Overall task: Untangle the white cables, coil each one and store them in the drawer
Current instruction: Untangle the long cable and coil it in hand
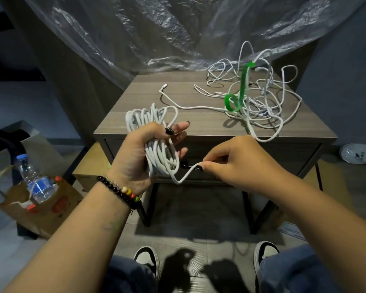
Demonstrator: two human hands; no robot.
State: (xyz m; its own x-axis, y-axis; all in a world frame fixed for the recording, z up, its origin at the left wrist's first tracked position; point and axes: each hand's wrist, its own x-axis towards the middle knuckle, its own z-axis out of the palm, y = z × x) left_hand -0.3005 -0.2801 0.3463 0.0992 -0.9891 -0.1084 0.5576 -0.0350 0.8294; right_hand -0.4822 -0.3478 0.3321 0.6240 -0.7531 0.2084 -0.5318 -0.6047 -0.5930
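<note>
My left hand (140, 153) holds a coiled white cable (154, 136) across its palm, thumb over the loops and fingers stretched out, in front of the small wooden table (148, 98). My right hand (237, 161) pinches the loose end of that cable (184, 176) just right of the coil. A tangle of white cables (260, 96) with a green strap (240, 92) lies on the table's right half. One thinner cable (178, 104) trails from it to the left. The drawer front (273, 157) below the tabletop is shut, partly hidden by my hands.
Clear plastic sheeting (156, 32) hangs behind the table. A paper bag with a water bottle (35, 182) stands on the floor at the left. A white object (359, 154) lies at the right. My shoes (148, 261) are under the table's front.
</note>
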